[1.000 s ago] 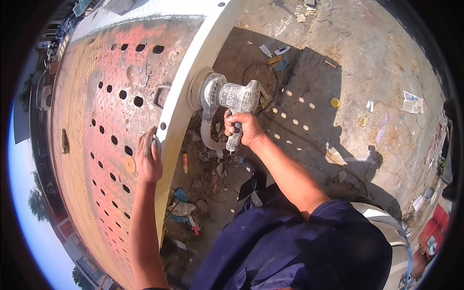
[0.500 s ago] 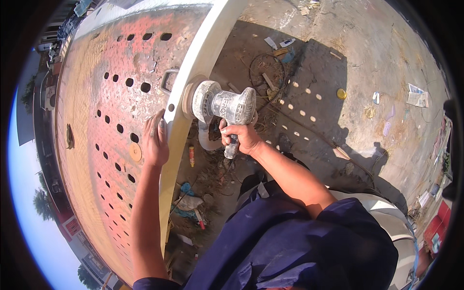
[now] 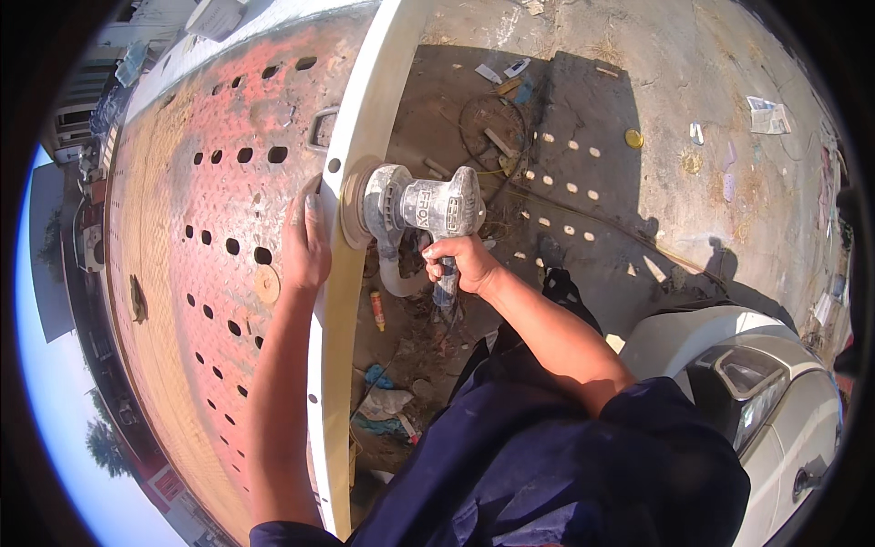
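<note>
My right hand [image 3: 460, 263] is wrapped around the handle of a dust-coated power sander [image 3: 427, 205]. The sander's round pad [image 3: 357, 205] rests against the side face of a long pale metal beam [image 3: 381, 64]. A curved grey hose or tube [image 3: 394, 275] hangs below its body. Across the beam, my left hand [image 3: 308, 242] lies with fingers stretched along the beam's inner edge, holding nothing. Beside that wrist, a tan round disc [image 3: 266, 284] lies on a worn red metal plate [image 3: 210, 342] with rows of oval holes.
A metal loop [image 3: 321, 129] stands at the plate's edge by the beam. On the ground are a small red-and-yellow tube [image 3: 377, 311], crumpled rags [image 3: 383, 402], a coiled cable [image 3: 465, 118] and scattered litter. A pale car [image 3: 729, 342] is close on my right.
The sander has slid toward me along the beam, from level with a hole to past it. My left hand stays near the same spot. The view has shifted, showing more of the car.
</note>
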`<state>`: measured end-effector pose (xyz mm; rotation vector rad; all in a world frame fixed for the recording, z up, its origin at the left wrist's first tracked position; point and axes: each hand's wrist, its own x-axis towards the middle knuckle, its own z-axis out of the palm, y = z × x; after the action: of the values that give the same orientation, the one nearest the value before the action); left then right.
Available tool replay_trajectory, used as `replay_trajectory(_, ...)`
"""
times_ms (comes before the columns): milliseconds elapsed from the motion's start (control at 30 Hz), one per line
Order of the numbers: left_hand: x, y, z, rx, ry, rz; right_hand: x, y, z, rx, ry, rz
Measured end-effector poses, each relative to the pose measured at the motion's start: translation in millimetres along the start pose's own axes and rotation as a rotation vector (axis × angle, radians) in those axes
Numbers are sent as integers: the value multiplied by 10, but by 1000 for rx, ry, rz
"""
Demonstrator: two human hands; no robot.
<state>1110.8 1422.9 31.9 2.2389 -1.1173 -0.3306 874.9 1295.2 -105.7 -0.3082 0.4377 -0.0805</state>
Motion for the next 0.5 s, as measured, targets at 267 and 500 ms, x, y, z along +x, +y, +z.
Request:
replay_trajectory(267, -9, -96, 48, -201, 48, 29, -360, 619, 38, -50, -10, -47)
replay_trajectory(500, -60, -15, 7, -33, 22, -26, 87, 85, -102, 25, 23, 13)
